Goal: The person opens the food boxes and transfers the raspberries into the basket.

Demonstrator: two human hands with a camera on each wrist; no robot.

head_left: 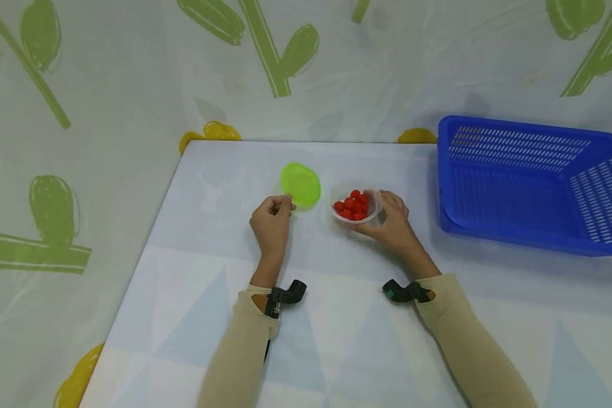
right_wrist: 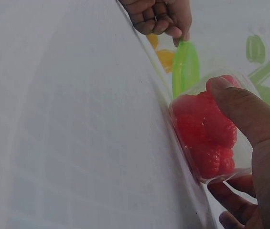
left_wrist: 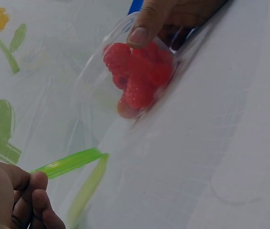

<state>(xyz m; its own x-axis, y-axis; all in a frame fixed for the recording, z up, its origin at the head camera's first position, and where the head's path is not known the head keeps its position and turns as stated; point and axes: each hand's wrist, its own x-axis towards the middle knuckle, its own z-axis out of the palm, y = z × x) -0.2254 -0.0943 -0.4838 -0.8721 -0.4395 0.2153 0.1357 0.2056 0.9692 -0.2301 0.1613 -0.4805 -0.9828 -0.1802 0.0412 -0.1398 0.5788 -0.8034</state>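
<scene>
Leaf-print cloth backs the pale desk [head_left: 336, 340]. Left hand [head_left: 271, 224] fingers pinch, it seems, the green lid [head_left: 301, 184] at its rim; right hand [head_left: 392, 222] fingers curl around the clear cup of raspberries [head_left: 356, 205], just beside the lid.

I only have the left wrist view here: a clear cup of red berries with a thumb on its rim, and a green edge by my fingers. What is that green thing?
Observer: A round green lid, lying left of the clear cup; the left hand pinches its near edge.
Operator: Is the right hand wrapped round the cup?
Observer: Yes. The right hand holds it from the right side, thumb on the rim, with the cup on the table.
Operator: Anything else on the table?
Observer: A blue slotted basket stands to the right of the cup, past the right hand.
</scene>
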